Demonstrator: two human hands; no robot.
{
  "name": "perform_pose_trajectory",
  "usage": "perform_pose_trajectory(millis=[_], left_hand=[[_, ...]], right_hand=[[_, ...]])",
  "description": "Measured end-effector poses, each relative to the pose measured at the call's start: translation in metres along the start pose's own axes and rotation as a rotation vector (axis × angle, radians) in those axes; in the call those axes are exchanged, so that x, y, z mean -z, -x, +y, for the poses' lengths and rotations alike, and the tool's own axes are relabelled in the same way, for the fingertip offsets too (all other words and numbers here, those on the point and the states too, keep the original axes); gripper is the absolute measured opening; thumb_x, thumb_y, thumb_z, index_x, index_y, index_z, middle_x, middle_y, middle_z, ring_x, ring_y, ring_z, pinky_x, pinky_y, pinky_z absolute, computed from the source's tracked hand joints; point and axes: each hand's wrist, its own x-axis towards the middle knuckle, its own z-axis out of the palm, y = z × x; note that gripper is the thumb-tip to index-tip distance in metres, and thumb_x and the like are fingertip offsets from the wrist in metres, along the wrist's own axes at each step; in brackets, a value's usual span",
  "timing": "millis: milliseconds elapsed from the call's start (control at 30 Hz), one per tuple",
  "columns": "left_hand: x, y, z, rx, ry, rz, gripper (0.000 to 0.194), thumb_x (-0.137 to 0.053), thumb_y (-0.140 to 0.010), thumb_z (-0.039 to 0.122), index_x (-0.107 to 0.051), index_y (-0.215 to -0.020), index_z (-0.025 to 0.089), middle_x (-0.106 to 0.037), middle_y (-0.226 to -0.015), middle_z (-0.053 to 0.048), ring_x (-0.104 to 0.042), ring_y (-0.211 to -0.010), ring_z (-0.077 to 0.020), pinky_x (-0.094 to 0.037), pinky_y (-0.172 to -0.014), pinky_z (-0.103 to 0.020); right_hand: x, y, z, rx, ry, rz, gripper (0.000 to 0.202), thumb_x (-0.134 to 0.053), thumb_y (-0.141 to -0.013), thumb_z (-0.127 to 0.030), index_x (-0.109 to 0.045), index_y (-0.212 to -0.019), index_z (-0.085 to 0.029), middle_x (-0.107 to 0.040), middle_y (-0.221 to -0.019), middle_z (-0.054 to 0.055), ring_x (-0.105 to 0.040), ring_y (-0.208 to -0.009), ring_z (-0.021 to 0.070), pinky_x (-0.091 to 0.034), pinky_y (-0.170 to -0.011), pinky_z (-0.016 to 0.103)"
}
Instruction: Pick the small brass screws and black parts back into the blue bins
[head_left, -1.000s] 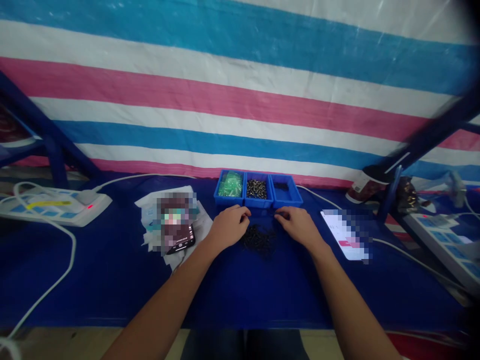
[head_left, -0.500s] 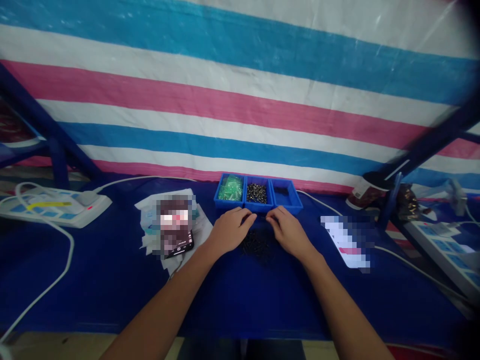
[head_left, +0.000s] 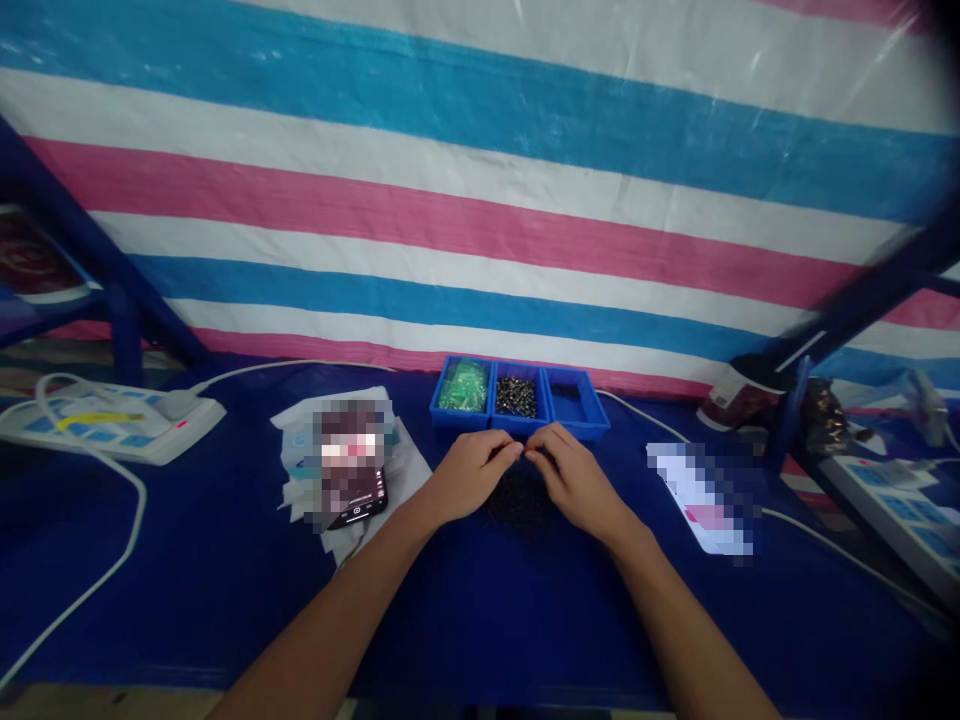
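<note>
My left hand [head_left: 474, 472] and my right hand [head_left: 568, 468] meet fingertip to fingertip, each closed in a pinch. Whatever lies between the fingers is too small to make out. Below them a pile of small black pieces [head_left: 519, 503] rests on the blue tabletop [head_left: 480, 610]. Just beyond the hands stand three joined blue bins: the left bin [head_left: 459, 416] has green translucent pieces [head_left: 465, 385], the middle one small shiny metal parts [head_left: 516, 396], and the right bin [head_left: 581, 428] a few dark pieces [head_left: 568, 391].
To the left, a lit phone [head_left: 352, 470] lies on white plastic packaging [head_left: 296, 425], with a power strip [head_left: 180, 430] farther out. On the right are another lit phone [head_left: 701, 505], a dark cup [head_left: 739, 395] and a second power strip [head_left: 892, 500]. White cables cross the table; a striped sheet [head_left: 480, 180] hangs behind.
My hands have come together, so the gap between their fingertips has closed. The whole view has shifted slightly, with the table lower in the picture.
</note>
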Motion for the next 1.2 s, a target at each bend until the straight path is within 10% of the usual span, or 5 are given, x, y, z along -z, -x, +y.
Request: perform_pose_trajectory(millis=[467,733,967,1200], left_hand=[[-0.001,0.001,0.004,-0.051,0.115,0.042,0.019,-0.051,-0.095,0.029,-0.067,-0.097,0.020,-0.070,-0.093,-0.001,-0.063,-0.084,-0.0149,-0.046,-0.080,-0.030],[-0.002,0.002,0.001,-0.005,0.026,0.076,0.028,-0.045,-0.097,0.038,-0.066,-0.105,0.022,-0.071,-0.095,-0.002,-0.064,-0.085,-0.0178,-0.047,-0.078,-0.033],[-0.007,0.002,-0.009,0.077,-0.146,0.052,0.021,-0.052,-0.091,0.036,-0.067,-0.100,0.023,-0.070,-0.089,-0.003,-0.063,-0.077,-0.0185,-0.046,-0.073,-0.033],[-0.007,0.002,-0.011,0.058,-0.215,0.048,0.020,-0.052,-0.091,0.035,-0.066,-0.100,0.023,-0.069,-0.088,-0.003,-0.062,-0.077,-0.0188,-0.045,-0.071,-0.033]], right_hand=[[-0.003,-0.004,-0.004,-0.305,-0.508,-0.013,0.037,-0.047,-0.094,-0.045,-0.053,-0.067,-0.020,-0.052,-0.063,-0.002,-0.049,-0.062,0.0137,-0.039,-0.061,0.026],[0.024,-0.003,0.034,-0.539,-0.237,0.429,0.050,-0.060,-0.083,-0.051,-0.051,-0.122,-0.021,-0.053,-0.061,-0.004,-0.046,-0.051,0.0144,-0.035,-0.050,0.027],[0.044,0.016,0.043,-0.468,-0.007,-0.283,0.025,-0.063,-0.079,-0.040,-0.070,-0.093,-0.020,-0.064,-0.068,0.001,-0.057,-0.061,0.0164,-0.038,-0.056,0.028],[0.028,0.012,0.045,-0.433,0.127,-0.244,0.027,-0.065,-0.078,-0.037,-0.068,-0.101,-0.022,-0.069,-0.074,0.001,-0.063,-0.066,0.0179,-0.040,-0.060,0.029]])
